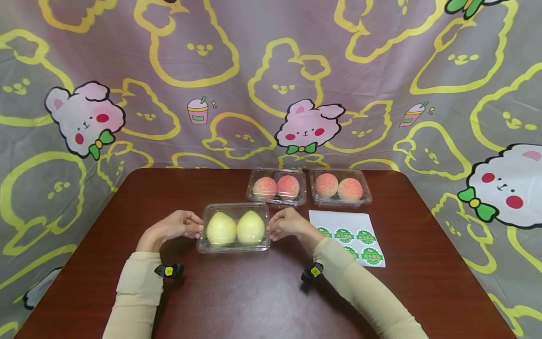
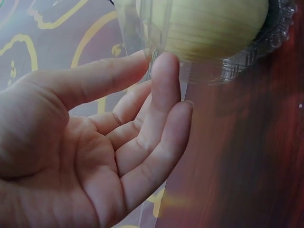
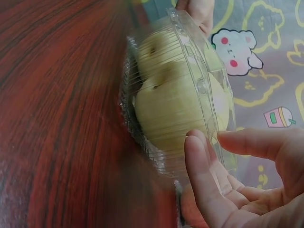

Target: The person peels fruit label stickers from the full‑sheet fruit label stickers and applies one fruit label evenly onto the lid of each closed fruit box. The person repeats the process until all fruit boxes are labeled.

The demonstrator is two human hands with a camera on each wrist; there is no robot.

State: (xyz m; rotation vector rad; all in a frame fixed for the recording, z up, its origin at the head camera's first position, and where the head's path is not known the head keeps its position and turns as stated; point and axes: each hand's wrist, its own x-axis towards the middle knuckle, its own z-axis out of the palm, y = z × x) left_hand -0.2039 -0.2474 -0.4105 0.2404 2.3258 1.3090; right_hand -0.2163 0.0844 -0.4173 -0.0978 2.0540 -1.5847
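Note:
A clear plastic clamshell box (image 1: 235, 248) holds two pale yellow, pear-shaped fruits (image 1: 251, 228) side by side. My left hand (image 1: 179, 225) pinches its left end between thumb and fingertips; in the left wrist view the thumb and index finger meet at the plastic edge. At the opposite end my right hand (image 1: 290, 223) pinches the rim in the same way. Seen from the right wrist, the box (image 3: 142, 147) is lidded, and the rounded undersides of the fruits (image 3: 166, 109) show through the ribbed plastic.
Two more clear boxes stand at the back, each with two pink peaches (image 1: 288, 187) (image 1: 327, 185). Right of my right hand lies a white sheet (image 1: 338, 217) of round green stickers (image 1: 366, 237), partly behind my forearm. A patterned curtain (image 1: 237, 94) encloses the brown table (image 1: 262, 301).

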